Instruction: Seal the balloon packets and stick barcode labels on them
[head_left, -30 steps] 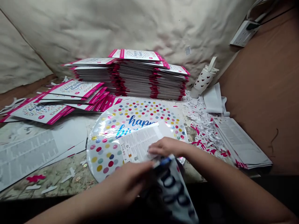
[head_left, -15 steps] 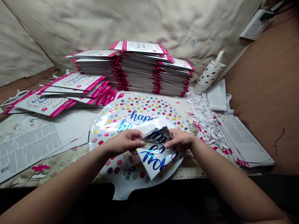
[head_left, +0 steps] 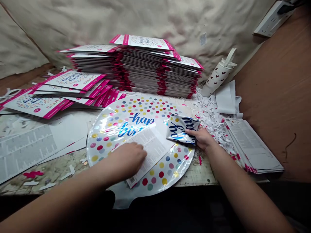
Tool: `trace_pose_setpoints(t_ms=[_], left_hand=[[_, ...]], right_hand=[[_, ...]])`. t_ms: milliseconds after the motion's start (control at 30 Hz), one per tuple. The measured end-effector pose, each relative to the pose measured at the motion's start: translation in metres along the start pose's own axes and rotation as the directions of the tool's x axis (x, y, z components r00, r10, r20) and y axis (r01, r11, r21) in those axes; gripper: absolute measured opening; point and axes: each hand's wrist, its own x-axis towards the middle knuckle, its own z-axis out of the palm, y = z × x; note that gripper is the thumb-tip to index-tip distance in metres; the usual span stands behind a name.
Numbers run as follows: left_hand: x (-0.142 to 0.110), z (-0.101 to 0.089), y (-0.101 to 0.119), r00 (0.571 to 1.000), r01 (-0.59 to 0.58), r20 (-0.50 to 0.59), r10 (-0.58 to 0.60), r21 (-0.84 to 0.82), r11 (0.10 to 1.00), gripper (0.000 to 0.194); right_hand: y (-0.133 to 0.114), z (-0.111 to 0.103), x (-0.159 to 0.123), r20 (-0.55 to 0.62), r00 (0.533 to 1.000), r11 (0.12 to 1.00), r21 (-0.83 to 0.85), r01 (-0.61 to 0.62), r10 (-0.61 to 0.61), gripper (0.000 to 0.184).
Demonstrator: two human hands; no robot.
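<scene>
My right hand (head_left: 203, 137) pinches a folded silver foil balloon (head_left: 178, 129) with blue lettering, thumb on top, over the right side of the flat balloon. My left hand (head_left: 132, 158) is curled closed over the left edge of a white printed paper packet (head_left: 152, 147); its fingertips are hidden, so what they grip cannot be seen. That packet lies slanted on a large flat round balloon (head_left: 104, 129), white with coloured dots and blue "happy birthday" script, partly covered. The balloon's neck (head_left: 122, 202) hangs over the table's front edge.
Tall stacks of pink-edged packets (head_left: 143, 71) stand at the back. Looser packets (head_left: 73, 81) fan out at left, above printed sheets (head_left: 26, 149). At right are paper shreds (head_left: 206, 110), a heart-patterned bottle (head_left: 218, 74) and a pile of flat packets (head_left: 252, 145).
My left hand has let go of the folded balloon and moved down-left onto the paper packet. My right hand has carried the folded balloon up and right, uncovering more of the packet.
</scene>
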Motion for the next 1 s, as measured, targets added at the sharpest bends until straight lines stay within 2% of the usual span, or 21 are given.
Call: trace_pose_setpoints(t_ms=[33,133,233,367,467,567,633,667,733,867,933,1000], left_hand=[[0.016,-0.003,0.003,1.000,-0.028,0.008,0.028,0.055,0.998,0.024],[0.063,0.000,0.003,0.984,-0.108,-0.122,0.131,0.181,0.978,0.023],[0.087,0.012,-0.008,0.957,-0.162,-0.202,0.206,0.213,0.963,0.022],[0.086,0.016,-0.016,0.924,-0.235,-0.251,0.290,0.227,0.945,0.016],[0.080,0.010,-0.012,0.908,-0.251,-0.273,0.317,0.250,0.935,0.015],[0.076,0.004,-0.004,0.888,-0.279,-0.275,0.368,0.313,0.908,0.015],[0.073,0.003,0.000,0.881,-0.297,-0.263,0.392,0.338,0.893,0.015],[0.072,0.003,0.002,0.878,-0.302,-0.264,0.398,0.340,0.891,0.014],[0.070,0.004,0.004,0.874,-0.308,-0.272,0.403,0.333,0.892,0.012],[0.070,0.005,0.002,0.880,-0.306,-0.273,0.388,0.299,0.904,0.009],[0.071,0.005,0.001,0.884,-0.299,-0.278,0.375,0.280,0.912,0.009],[0.071,0.005,0.000,0.887,-0.297,-0.276,0.370,0.273,0.915,0.009]], right_hand=[[0.001,0.003,0.000,-0.020,0.999,1.000,0.003,0.028,-0.028,0.039],[0.002,0.012,0.001,-0.077,0.992,0.995,-0.009,0.096,-0.096,0.040],[0.004,0.015,0.002,-0.085,0.989,0.992,-0.036,0.119,-0.122,0.042],[0.001,0.012,-0.002,-0.001,0.995,0.991,-0.085,0.104,-0.105,0.042],[-0.013,0.007,-0.004,0.139,0.990,0.986,-0.163,0.031,-0.008,0.040],[-0.033,0.007,-0.002,0.338,0.927,0.953,-0.296,-0.061,0.164,0.038],[-0.044,0.014,0.001,0.406,0.877,0.929,-0.354,-0.109,0.258,0.038],[-0.047,0.019,0.003,0.401,0.873,0.922,-0.366,-0.125,0.277,0.037],[-0.049,0.032,0.007,0.344,0.899,0.916,-0.378,-0.131,0.271,0.033],[-0.043,0.051,0.011,0.206,0.972,0.934,-0.357,-0.029,0.109,0.024],[-0.042,0.054,0.008,0.175,0.983,0.941,-0.339,0.016,0.046,0.024],[-0.044,0.055,0.004,0.197,0.980,0.943,-0.331,0.029,0.039,0.024]])
